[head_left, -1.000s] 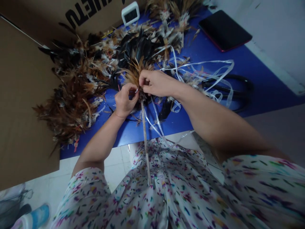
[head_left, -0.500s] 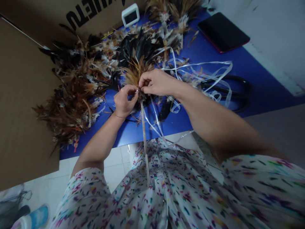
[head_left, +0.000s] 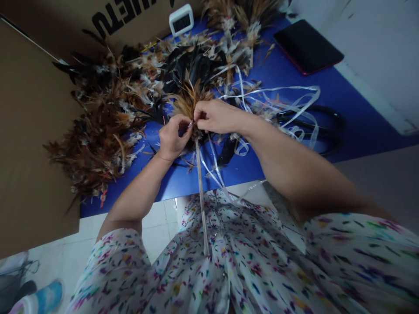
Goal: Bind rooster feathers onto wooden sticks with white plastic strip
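A feather duster (head_left: pixel 188 102) with tan and black feathers lies across the table edge. Its thin stick (head_left: pixel 200 183) runs down towards my printed shirt. At the base of the feathers, my left hand (head_left: pixel 173 136) pinches a small shiny bit of clear plastic ribbon between thumb and forefinger. My right hand (head_left: pixel 218 115) is closed too, thumb and fingers pressed together just beside the left fingertips; what they pinch is hidden. Loose loops of the same ribbon (head_left: pixel 307 98) spread out to the right, and strands hang below the hands.
Brown and black feather bunches (head_left: pixel 101 126) cover the left and back of the blue table (head_left: pixel 248 168). A white digital clock (head_left: pixel 181 20) stands against a cardboard box (head_left: pixel 140 32). A dark tablet-like device (head_left: pixel 307 46) lies at back right, near a black looped object (head_left: pixel 327 117).
Both hands stay pinched at the duster's feather base and have shifted very slightly right. The view has moved a little; nothing has been let go.
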Motion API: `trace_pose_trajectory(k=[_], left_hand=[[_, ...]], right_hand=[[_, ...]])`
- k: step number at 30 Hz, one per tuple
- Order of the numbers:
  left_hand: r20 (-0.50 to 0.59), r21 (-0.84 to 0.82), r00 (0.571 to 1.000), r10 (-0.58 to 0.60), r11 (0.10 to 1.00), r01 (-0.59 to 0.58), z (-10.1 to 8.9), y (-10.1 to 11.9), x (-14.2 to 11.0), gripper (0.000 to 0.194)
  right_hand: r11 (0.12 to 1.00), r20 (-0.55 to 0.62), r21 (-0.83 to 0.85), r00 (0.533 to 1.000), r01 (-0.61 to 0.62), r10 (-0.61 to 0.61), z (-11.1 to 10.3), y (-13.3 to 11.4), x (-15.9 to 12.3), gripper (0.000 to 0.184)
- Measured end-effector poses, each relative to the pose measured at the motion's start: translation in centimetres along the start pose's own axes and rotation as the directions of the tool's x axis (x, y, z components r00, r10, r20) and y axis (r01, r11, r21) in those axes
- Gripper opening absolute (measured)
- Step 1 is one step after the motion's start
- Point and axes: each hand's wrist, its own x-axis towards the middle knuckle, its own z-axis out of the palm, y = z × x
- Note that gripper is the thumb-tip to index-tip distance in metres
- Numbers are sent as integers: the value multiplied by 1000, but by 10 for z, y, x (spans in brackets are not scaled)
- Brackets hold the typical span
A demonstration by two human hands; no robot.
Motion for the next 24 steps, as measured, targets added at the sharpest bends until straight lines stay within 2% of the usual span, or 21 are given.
trace_pose_trajectory(k=[7,12,24], left_hand=[[6,14,1000,-15,1000,15,2,1,-1,22],[31,14,999,-24,1000,24,1,0,-2,21],[28,-15,998,-57,998,57,2,1,-3,27]], right_hand=[[993,17,118,1000,-21,19,2,6,2,16],[995,-2,96,1000,-4,5,2,9,3,14],[994,43,111,999,-18,14,-1,9,2,10]])
